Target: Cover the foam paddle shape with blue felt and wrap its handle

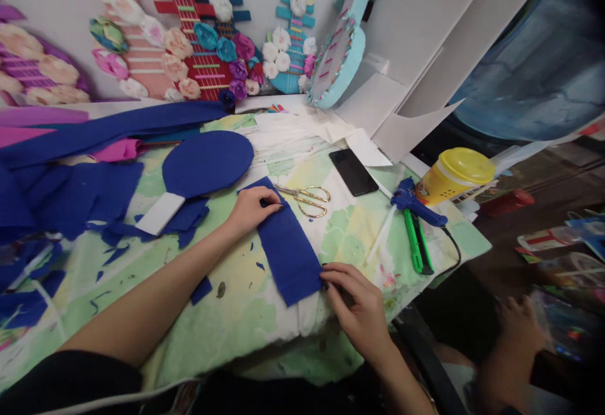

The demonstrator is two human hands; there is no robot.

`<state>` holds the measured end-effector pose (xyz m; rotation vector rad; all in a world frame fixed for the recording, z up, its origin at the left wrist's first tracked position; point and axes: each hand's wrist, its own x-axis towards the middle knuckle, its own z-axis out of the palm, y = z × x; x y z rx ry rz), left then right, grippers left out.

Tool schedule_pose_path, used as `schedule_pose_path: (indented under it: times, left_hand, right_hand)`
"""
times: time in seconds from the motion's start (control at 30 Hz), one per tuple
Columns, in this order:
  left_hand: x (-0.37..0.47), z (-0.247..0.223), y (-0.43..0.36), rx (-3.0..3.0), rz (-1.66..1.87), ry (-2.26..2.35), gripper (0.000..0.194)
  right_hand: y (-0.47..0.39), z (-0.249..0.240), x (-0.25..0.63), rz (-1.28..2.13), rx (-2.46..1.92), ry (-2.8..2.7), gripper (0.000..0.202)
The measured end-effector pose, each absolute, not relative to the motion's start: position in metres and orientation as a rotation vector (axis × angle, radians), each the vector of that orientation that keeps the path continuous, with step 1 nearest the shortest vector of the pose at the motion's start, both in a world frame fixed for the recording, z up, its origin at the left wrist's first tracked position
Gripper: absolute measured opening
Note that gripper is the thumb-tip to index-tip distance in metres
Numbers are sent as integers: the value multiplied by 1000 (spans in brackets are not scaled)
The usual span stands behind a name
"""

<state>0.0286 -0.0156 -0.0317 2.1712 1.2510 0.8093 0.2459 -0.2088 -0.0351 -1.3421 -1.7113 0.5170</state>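
Observation:
A dark blue strip of fabric or paper [293,251] lies flat and slanted on the table before me. At its far end my left hand [255,209] is closed, thumb and fingers pinching the strip near its edge. My right hand [354,301] pinches the near right corner between thumb and forefinger. Gold-handled scissors [309,198] lie just right of the strip's far end, blades pointing toward it. Behind my left hand rests a blue oval piece [208,162]. A small white rectangular block [161,213] sits on blue scraps to the left.
To the right lie a black phone [353,172], a blue glue gun [416,202] with a cord, a green utility knife [418,244] and a yellow-lidded cup [456,172]. Blue scraps [85,198] cover the left side. Decorated guitar shapes [203,43] stand behind. Another person's hand [522,327] is at lower right.

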Motion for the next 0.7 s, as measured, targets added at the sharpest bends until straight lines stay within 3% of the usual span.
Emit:
schedule_pose_path:
  times: [0.27, 0.47, 0.7]
  left_hand:
    - [28, -35, -14, 2210, 800, 1238, 7]
    - [28, -35, -14, 2261, 787, 1249, 7]
    - [28, -37, -13, 2351, 768, 1295, 10]
  right_hand:
    - [-194, -12, 226, 259, -1153, -2180, 36]
    - [-197, -28, 215, 273, -1326, -2471, 71]
    - [-217, -37, 229, 226, -1304, -2486, 70]
